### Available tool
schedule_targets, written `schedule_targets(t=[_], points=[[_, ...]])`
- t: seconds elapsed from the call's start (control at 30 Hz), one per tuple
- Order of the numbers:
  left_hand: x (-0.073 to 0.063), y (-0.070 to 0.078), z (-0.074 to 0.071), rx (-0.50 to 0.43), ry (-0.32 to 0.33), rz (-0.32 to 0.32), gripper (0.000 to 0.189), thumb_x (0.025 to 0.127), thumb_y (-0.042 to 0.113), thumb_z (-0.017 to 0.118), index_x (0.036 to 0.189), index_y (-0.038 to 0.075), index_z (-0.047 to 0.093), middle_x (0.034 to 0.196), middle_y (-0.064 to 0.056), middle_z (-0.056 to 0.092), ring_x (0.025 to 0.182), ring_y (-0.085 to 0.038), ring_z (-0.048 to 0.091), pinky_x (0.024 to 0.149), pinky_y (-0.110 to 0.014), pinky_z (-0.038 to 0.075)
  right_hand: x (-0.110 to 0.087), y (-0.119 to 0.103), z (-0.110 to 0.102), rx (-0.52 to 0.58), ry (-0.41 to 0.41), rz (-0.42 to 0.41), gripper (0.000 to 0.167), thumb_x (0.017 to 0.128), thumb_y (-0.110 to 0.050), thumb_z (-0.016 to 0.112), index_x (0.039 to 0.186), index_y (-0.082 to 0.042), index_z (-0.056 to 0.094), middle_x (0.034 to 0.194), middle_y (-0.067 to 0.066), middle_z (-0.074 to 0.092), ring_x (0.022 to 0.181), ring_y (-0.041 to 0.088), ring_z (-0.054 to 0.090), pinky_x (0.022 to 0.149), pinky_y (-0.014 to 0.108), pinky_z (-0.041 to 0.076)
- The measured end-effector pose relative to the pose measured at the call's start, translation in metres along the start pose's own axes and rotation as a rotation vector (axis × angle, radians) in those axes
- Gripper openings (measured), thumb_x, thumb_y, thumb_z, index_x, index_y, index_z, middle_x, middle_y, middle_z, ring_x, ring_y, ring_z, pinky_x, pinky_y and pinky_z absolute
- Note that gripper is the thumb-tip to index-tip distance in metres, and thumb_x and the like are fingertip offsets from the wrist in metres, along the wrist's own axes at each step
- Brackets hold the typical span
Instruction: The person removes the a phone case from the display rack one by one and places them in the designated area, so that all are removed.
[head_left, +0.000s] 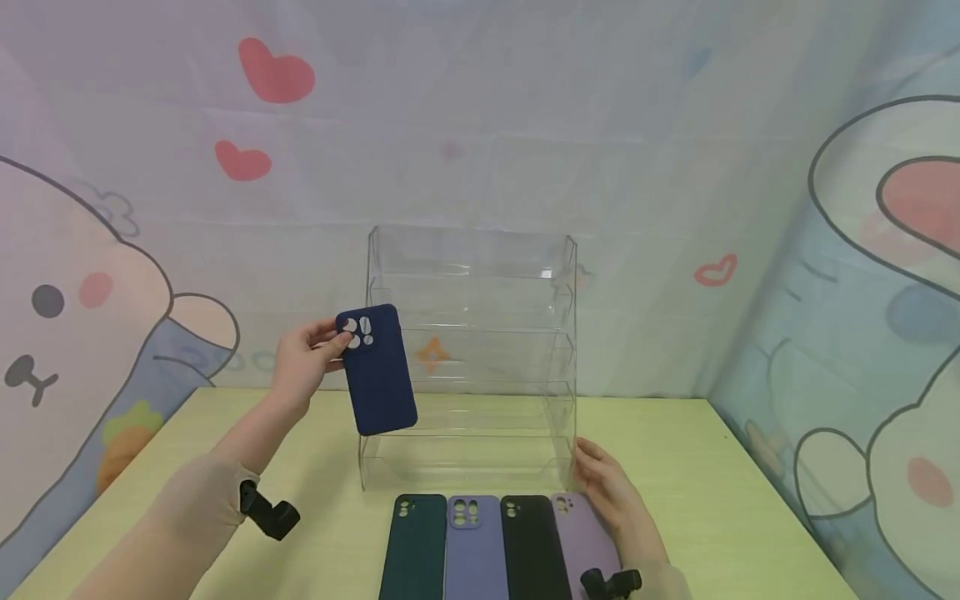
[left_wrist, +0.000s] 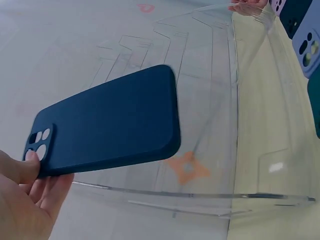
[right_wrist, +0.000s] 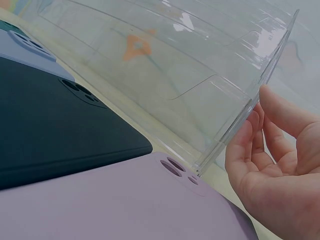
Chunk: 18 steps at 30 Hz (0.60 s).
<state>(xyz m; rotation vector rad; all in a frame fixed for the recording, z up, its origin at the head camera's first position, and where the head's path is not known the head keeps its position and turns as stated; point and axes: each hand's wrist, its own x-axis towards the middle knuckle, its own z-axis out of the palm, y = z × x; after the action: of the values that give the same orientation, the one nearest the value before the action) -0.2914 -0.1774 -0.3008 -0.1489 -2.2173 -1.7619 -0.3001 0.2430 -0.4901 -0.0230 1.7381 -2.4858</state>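
My left hand (head_left: 306,362) pinches a dark blue phone case (head_left: 378,371) by its camera-cutout end, thumb on the cutouts. The case (left_wrist: 107,120) tilts in front of the left side of a clear acrylic tiered rack (head_left: 480,436), its back facing me. At the rack's lower right edge, my right hand (head_left: 611,492) rests loosely bent fingers against the outer side panel. In the right wrist view this hand (right_wrist: 280,160) has its thumb tip at the panel edge. A light purple phone case (head_left: 588,542) lies just beside it, partly hidden by the wrist.
In front of the rack a row of cases lies on the pale yellow table (head_left: 697,492): dark green case (head_left: 414,546), violet-blue case (head_left: 476,558), black case (head_left: 534,542), then the light purple one. A printed cloth backdrop (head_left: 637,167) hangs behind and beside the table.
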Motion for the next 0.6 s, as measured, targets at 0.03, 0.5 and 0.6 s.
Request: schedule_targets(t=[0.03, 0.5, 0.6], points=[[-0.003, -0.002, -0.002, 0.019, -0.026, -0.016, 0.048, 0.1, 0.014, 0.056, 0.139, -0.011, 0.044, 0.116, -0.016, 0.059, 0.078, 0.008, 0.061, 0.074, -0.016, 0.057, 0.0, 0.0, 0.0, -0.004, -0.004, 0.001, 0.043, 0.102, -0.002, 0.043, 0.142, 0.009, 0.031, 0.113, -0.002, 0.056, 0.1, 0.006, 0.052, 0.082, 0.016, 0.046], [-0.037, -0.039, -0.022, 0.231, -0.281, -0.184, 0.045, 0.099, 0.015, 0.057, 0.129, -0.017, 0.049, 0.102, -0.018, 0.07, 0.077, -0.013, 0.066, 0.078, -0.036, 0.061, 0.0, -0.002, -0.002, -0.023, -0.016, -0.011, 0.048, 0.102, -0.005, 0.045, 0.144, 0.01, 0.027, 0.113, -0.003, 0.055, 0.096, 0.004, 0.052, 0.081, 0.015, 0.046], [-0.048, -0.049, -0.023, 0.232, -0.307, -0.218, 0.045, 0.099, 0.012, 0.055, 0.13, -0.02, 0.046, 0.105, -0.022, 0.068, 0.077, -0.013, 0.065, 0.078, -0.036, 0.061, -0.001, -0.003, -0.001, -0.012, -0.018, 0.003, 0.051, 0.102, -0.004, 0.043, 0.147, 0.011, 0.023, 0.115, -0.002, 0.055, 0.097, 0.004, 0.051, 0.082, 0.015, 0.046]])
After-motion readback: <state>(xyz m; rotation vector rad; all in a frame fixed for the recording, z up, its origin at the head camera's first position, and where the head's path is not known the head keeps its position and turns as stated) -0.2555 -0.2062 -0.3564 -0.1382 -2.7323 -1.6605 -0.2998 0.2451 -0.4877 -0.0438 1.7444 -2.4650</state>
